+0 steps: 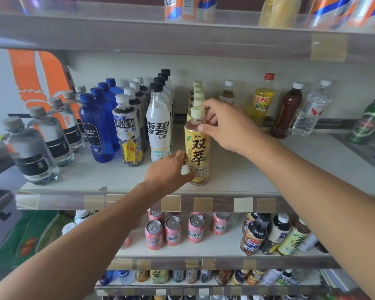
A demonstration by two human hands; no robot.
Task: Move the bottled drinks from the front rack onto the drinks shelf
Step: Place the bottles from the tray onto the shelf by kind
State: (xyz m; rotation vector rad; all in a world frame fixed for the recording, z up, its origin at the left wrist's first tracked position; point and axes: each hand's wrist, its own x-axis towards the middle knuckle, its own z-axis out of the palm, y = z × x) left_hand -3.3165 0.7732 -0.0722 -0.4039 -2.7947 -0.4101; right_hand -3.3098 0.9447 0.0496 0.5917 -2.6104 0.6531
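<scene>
Two hands grip one yellow-labelled plastic bottle [197,148]: right hand [227,126] at its neck, left hand [169,169] low.

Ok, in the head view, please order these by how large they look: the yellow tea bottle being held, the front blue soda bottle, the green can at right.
1. Yellow tea bottle, largest, though also nearest the camera.
2. Front blue soda bottle, slightly smaller.
3. Green can, clearly smallest.
</scene>
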